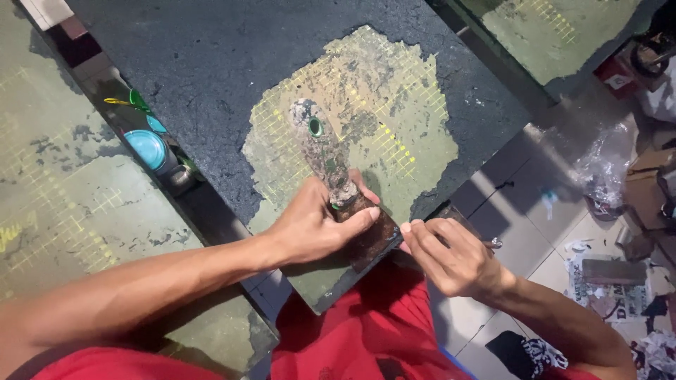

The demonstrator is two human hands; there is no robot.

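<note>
A scraper (331, 169), its handle crusted with dried paint and its rusty blade pointing toward the lower right of the frame, is gripped near the frame's centre by the left hand (313, 225); the fingers are closed round the lower handle, with the thumb laid across the top of the blade. The blade's edge is being touched by the right hand (451, 257), just to the right of centre, whose fingers are curled and pinched together at the metal. A thin metal piece seems to be held in that hand, but what it is cannot be told.

The scraper is held above a dark board (211, 63) that fills the upper middle of the picture. Its black, rough coating has been removed from one irregular patch (380, 105) at the centre, where an olive-green surface with a yellow grid is laid bare, speckled with grey remnants. Far the greater part of the coating, across the top and left of the board, is still in place, so the stripping is judged to be at an early stage.

At the left, a second board (63, 190) is seen largely bared. Between the two boards, in the upper left, a turquoise lid (145, 148) is visible. Crumpled plastic (602, 169) and paper scraps lie on the tiled floor (535, 232) at the right. Red clothing (373, 331) fills the bottom of the frame.
</note>
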